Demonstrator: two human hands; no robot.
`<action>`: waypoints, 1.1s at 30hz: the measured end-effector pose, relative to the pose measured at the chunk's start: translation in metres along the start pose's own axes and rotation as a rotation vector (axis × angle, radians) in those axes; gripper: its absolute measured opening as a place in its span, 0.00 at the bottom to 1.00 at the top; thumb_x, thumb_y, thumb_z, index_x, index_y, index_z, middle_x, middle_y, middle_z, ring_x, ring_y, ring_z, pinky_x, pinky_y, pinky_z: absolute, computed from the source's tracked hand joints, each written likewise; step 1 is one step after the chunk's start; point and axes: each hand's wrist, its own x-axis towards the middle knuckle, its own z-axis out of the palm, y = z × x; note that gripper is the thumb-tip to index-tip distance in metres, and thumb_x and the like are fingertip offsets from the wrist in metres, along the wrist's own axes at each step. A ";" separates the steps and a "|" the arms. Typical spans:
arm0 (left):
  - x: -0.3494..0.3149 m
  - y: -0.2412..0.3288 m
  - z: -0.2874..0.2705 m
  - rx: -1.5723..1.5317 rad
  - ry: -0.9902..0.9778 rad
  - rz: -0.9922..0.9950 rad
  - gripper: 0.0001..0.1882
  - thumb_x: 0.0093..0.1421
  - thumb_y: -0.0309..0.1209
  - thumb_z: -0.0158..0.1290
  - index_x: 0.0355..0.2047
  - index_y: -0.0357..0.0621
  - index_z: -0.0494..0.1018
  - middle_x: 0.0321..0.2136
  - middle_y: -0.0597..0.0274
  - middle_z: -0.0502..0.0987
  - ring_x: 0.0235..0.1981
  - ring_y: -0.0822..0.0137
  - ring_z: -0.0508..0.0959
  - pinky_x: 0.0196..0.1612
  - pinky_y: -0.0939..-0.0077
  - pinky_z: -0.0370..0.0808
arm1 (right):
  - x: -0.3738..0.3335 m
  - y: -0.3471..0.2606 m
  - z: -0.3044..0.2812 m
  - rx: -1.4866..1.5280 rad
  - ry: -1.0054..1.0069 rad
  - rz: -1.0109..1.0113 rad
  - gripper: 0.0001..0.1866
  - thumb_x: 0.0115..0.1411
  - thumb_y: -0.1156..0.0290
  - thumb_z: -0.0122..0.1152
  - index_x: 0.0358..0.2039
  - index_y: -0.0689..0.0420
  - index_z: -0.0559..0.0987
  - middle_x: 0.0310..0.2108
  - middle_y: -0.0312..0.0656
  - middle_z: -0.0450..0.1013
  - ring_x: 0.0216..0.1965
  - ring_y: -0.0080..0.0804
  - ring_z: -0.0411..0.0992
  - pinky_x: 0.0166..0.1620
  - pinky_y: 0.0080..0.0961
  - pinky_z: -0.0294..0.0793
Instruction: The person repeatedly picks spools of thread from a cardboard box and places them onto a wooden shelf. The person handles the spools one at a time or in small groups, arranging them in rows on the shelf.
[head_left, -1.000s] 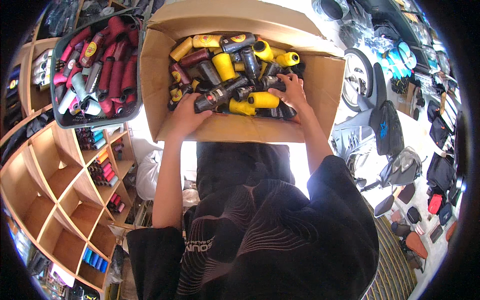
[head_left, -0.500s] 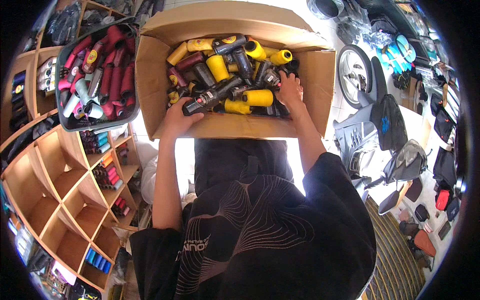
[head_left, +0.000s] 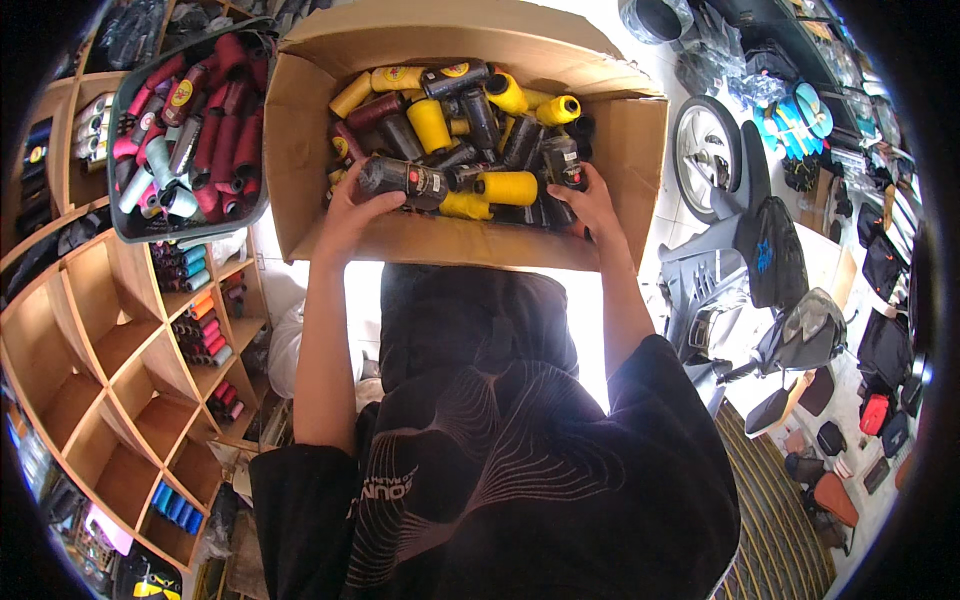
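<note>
A cardboard box (head_left: 460, 246) in front of me holds many thread spools in black, yellow and dark red. At its near left corner my left hand (head_left: 352, 212) grips a black thread spool (head_left: 410, 182), lying sideways above the others. On the right side of the box, my right hand (head_left: 590, 202) is closed around another black thread spool (head_left: 563, 162), tilted upright. Between the two hands lies a yellow spool (head_left: 506, 187). Another yellow spool (head_left: 430, 126) leans deeper in the pile.
A dark bin (head_left: 128, 225) of red, pink and pale spools stands left of the box. Wooden cubby shelves (head_left: 110, 390) with some coloured spools fill the left side. On the right are a motorbike wheel (head_left: 705, 158) and black bags (head_left: 775, 245).
Both hands have lifted their black spools a little out of the pile. The right spool now stands more upright, and the left one has turned more level. The view has shifted slightly.
</note>
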 end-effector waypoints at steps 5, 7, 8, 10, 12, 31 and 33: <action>-0.006 0.015 0.024 -0.189 0.013 0.052 0.29 0.57 0.30 0.66 0.58 0.40 0.71 0.49 0.63 0.79 0.50 0.70 0.77 0.57 0.74 0.71 | -0.020 -0.039 -0.002 0.141 -0.094 -0.064 0.35 0.45 0.76 0.76 0.56 0.62 0.72 0.46 0.44 0.76 0.47 0.35 0.74 0.53 0.32 0.73; -0.006 0.012 0.029 -0.227 0.076 0.061 0.25 0.61 0.36 0.63 0.55 0.40 0.72 0.44 0.63 0.80 0.46 0.70 0.79 0.52 0.74 0.75 | -0.022 -0.050 -0.002 0.143 -0.126 -0.067 0.34 0.46 0.76 0.75 0.55 0.63 0.72 0.46 0.45 0.76 0.46 0.33 0.74 0.50 0.30 0.74; -0.008 0.010 0.030 -0.248 0.113 0.068 0.23 0.62 0.38 0.62 0.54 0.41 0.73 0.42 0.63 0.80 0.43 0.70 0.80 0.49 0.73 0.77 | -0.024 -0.055 0.000 0.141 -0.148 -0.072 0.34 0.47 0.76 0.75 0.55 0.64 0.72 0.46 0.45 0.76 0.45 0.32 0.74 0.49 0.29 0.75; -0.015 0.013 0.023 -0.311 0.067 -0.081 0.22 0.65 0.44 0.58 0.51 0.42 0.74 0.38 0.63 0.80 0.37 0.69 0.81 0.41 0.73 0.79 | -0.023 -0.060 0.004 0.121 -0.179 -0.056 0.32 0.49 0.75 0.75 0.55 0.64 0.72 0.46 0.45 0.76 0.44 0.31 0.75 0.47 0.28 0.75; -0.021 0.007 0.024 -0.409 0.059 -0.100 0.22 0.67 0.51 0.52 0.46 0.44 0.75 0.30 0.63 0.79 0.27 0.68 0.82 0.26 0.72 0.80 | -0.020 -0.054 0.007 0.095 -0.184 -0.055 0.31 0.52 0.72 0.75 0.55 0.64 0.72 0.45 0.44 0.76 0.43 0.31 0.75 0.45 0.27 0.76; -0.313 -0.032 -0.038 -0.545 0.561 0.358 0.22 0.71 0.44 0.50 0.62 0.58 0.63 0.41 0.60 0.76 0.38 0.73 0.76 0.40 0.77 0.74 | -0.137 -0.210 0.187 -0.203 -0.440 -0.631 0.32 0.51 0.58 0.79 0.51 0.65 0.79 0.41 0.41 0.79 0.43 0.28 0.75 0.53 0.27 0.72; -0.346 -0.062 -0.048 -0.659 0.687 0.448 0.23 0.70 0.43 0.51 0.62 0.57 0.61 0.38 0.61 0.74 0.37 0.72 0.77 0.39 0.76 0.77 | -0.174 -0.220 0.222 -0.258 -0.505 -0.666 0.31 0.52 0.57 0.79 0.50 0.65 0.80 0.41 0.41 0.79 0.43 0.28 0.75 0.54 0.26 0.71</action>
